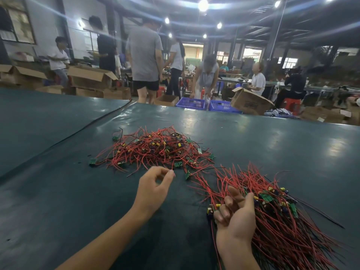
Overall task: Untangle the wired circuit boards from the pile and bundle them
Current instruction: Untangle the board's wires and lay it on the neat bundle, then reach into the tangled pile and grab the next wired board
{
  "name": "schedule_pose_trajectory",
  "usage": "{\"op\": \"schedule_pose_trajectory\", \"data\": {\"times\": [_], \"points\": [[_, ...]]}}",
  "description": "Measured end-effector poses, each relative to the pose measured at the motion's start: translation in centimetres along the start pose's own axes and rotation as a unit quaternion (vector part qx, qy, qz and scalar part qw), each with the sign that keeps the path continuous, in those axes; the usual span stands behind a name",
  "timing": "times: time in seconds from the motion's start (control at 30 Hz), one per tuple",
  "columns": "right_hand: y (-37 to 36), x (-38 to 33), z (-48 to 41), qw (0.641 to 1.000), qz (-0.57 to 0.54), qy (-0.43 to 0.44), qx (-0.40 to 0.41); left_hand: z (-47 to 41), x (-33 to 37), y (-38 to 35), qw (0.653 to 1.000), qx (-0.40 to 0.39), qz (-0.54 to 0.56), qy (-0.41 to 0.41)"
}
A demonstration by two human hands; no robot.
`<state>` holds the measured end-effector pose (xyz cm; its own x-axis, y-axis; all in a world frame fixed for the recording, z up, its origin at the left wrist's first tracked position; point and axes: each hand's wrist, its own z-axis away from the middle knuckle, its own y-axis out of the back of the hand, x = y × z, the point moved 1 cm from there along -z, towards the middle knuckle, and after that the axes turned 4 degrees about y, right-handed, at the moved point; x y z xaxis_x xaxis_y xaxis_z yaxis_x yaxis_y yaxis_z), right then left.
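- The right hand (236,215) is nearest, at the lower right. Its fingers are curled round the bundle (282,221) of wired circuit boards and grip it at the board end.
- In the bundle, red and black wires fan out towards the near right edge and up towards the pile. Small green boards with yellow and blue parts are crowded just beside the fingers. Any markings on the boards are too small to read.
- The left hand (154,185) is over the table (58,191), a little further out and left of the bundle. Its fingers are curled, and the thumb and forefinger tips are drawn close together. A thin black wire lies by the fingertips, but I cannot tell whether the hand pinches it.
- Just beyond the left hand is the pile (153,149), a loose tangle of red wires with green boards mixed in. It lies on the dark green table cover, near the bundle.
- A few boards sit at the fringe of the pile, one stray board (93,161) at its left edge.
- Past the far table edge are two blue crates (191,103) and an open cardboard box (251,103). The box has dark print on its side, too blurred to read.
- Further back, people stand and sit among more cartons, one a person in a grey shirt (145,55).
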<state>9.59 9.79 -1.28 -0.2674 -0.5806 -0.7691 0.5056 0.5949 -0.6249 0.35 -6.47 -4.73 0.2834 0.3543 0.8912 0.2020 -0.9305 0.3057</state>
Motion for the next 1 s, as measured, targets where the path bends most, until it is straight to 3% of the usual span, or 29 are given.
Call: {"op": "schedule_pose_trajectory", "data": {"times": [0.1,0.33,0.47,0.6,0.77,1.0], "points": [[0.4,0.4,-0.8,0.999,0.007,-0.033,0.000,-3.5,-0.5,0.7,0.992,0.034,-0.105,-0.059],[0.9,1.0,-2.3,1.000,0.020,-0.017,0.006,-8.9,-1.4,0.2,0.949,-0.012,-0.304,-0.088],[0.8,1.6,-2.8,1.000,-0.011,-0.024,0.015,-10.3,-2.0,-1.4,0.898,-0.118,-0.425,0.015],[0.9,1.9,-3.1,1.000,-0.018,-0.017,0.016,-10.8,-3.1,-2.5,0.871,-0.150,-0.464,0.063],[1.0,2.0,-3.2,1.000,-0.011,-0.021,0.020,-11.2,-3.5,-1.9,0.922,-0.071,-0.380,0.035],[1.0,2.3,-3.0,1.000,-0.005,-0.020,0.013,-12.9,-3.0,-2.6,0.906,-0.173,-0.380,0.066]]}}
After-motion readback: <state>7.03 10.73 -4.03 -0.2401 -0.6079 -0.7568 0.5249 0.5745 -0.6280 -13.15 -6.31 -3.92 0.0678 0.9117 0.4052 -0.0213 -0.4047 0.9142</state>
